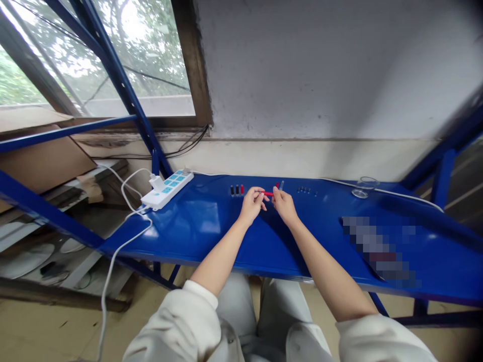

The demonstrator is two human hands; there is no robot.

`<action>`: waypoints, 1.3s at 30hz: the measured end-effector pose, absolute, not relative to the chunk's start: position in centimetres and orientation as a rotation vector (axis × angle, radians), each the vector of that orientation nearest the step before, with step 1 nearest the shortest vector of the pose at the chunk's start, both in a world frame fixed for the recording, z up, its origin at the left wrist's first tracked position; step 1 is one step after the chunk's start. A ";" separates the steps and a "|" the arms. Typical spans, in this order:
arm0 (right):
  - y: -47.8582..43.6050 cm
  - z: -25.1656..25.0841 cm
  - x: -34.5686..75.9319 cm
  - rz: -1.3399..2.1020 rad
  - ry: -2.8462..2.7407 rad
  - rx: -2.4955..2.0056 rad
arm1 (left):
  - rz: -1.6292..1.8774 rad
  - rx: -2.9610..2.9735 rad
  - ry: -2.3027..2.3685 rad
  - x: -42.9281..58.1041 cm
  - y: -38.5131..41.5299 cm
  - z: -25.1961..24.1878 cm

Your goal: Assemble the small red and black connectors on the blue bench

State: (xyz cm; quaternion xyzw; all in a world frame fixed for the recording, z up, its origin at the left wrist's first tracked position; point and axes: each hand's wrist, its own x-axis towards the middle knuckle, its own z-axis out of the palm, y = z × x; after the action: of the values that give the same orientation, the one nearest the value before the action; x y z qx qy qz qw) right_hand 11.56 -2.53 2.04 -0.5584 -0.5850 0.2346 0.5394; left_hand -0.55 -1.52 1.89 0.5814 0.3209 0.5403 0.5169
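Above the blue tabletop (pixel 211 236), my left hand (pixel 252 203) and my right hand (pixel 284 203) meet around a slim red pen-like piece (pixel 267 193). The fingers of each hand are closed on one end of it, and it lies roughly level between them. Left of my left hand stand two short black caps (pixel 234 190) and a red cap (pixel 242 189), upright in a row. Just behind my right fingers show a clear narrow tube (pixel 282 185) and a small red piece (pixel 277 185), partly hidden by the hand.
Several tiny parts (pixel 304 190) lie to the right. Farther right stands a clear glass dish (pixel 364 188), with a blurred-out flat object (pixel 377 251) nearer the front. A white power strip (pixel 168 190) with a cable sits at the left end. Blue frame posts (pixel 128 95) rise at the sides.
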 end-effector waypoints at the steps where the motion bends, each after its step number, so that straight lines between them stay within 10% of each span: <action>1: -2.7 2.2 11.5 0.543 -1.381 -1.321 | 1.294 1.394 0.769 -0.6 -1.6 1.9; 39: -3.5 2.5 10.8 0.401 -1.611 -1.164 | 1.547 1.264 0.994 -1.1 -1.5 2.3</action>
State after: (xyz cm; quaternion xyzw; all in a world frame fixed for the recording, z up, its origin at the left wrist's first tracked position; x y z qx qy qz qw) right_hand 10.80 -3.49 2.54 -0.4873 -0.6743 0.1680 0.5288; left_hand -1.14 -1.54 2.26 0.5086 0.4002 0.6229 0.4395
